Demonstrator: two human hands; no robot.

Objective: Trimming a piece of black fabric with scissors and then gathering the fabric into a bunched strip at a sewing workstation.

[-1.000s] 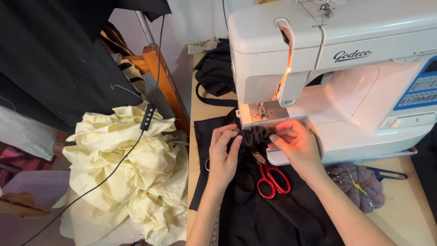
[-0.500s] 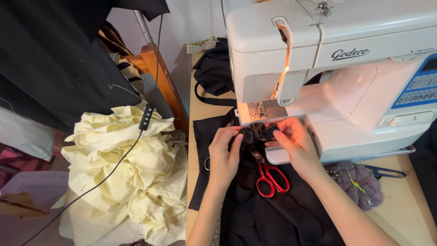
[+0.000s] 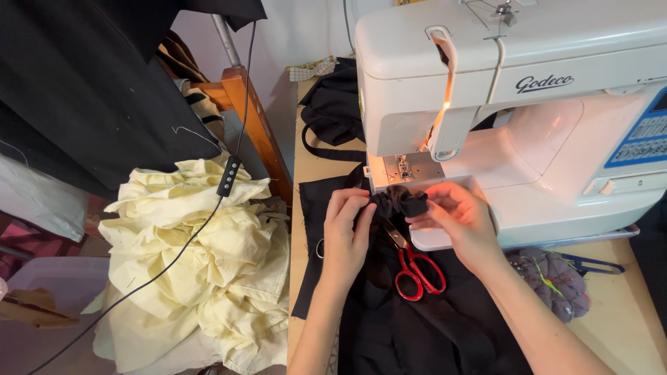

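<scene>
Here, nearest at six o'clock, black fabric point(image 3: 417, 326) spreads over the table point(image 3: 306, 173), with red-handled scissors point(image 3: 415, 274) lying on it. Just above, the left hand point(image 3: 345, 232) and right hand point(image 3: 458, 222) both pinch a bunched fold of that fabric point(image 3: 399, 203) in front of the presser foot point(image 3: 406, 167). At twelve o'clock stands the white sewing machine point(image 3: 528, 104). Judging by this, fingertips sit close to the needle; a slip could catch them, or the bunch could jam.

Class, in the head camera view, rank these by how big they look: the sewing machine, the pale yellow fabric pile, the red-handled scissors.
1. Sewing machine, though the frame cuts it off.
2. Pale yellow fabric pile, not far behind.
3. Red-handled scissors, clearly smallest, lying on black cloth between the left hand and right hand.
</scene>
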